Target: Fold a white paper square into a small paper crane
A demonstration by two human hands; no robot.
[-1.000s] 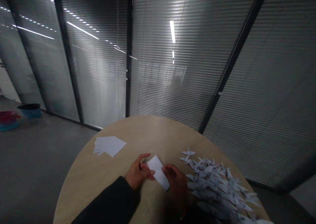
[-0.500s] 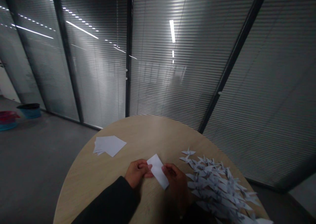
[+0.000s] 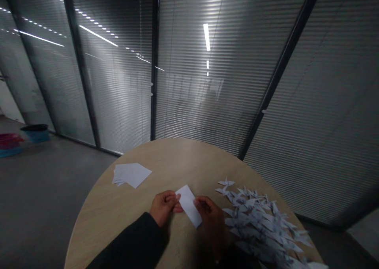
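Note:
Between my two hands is a narrow white rectangle of paper (image 3: 189, 206), tilted over the table, apparently folded. My left hand (image 3: 164, 206) pinches its upper left edge between thumb and fingers. On the opposite long edge, my right hand (image 3: 211, 217) grips the paper, thumb on top and fingers curled; its lower part is in shadow. Just right of that hand lies a crowded group of folded white paper cranes (image 3: 260, 221). A loose stack of white paper sheets (image 3: 133, 174) rests on the table to the left, apart from both hands.
The round wooden table (image 3: 174, 154) stands close to a glass partition with blinds (image 3: 201, 115). On the floor at far left are a blue bucket (image 3: 37, 134) with a dark rim and a red and blue basin (image 3: 10, 145).
The paper and my left fingertips have shifted very slightly left. Both hands keep their hold, and the stack and cranes stay where they were.

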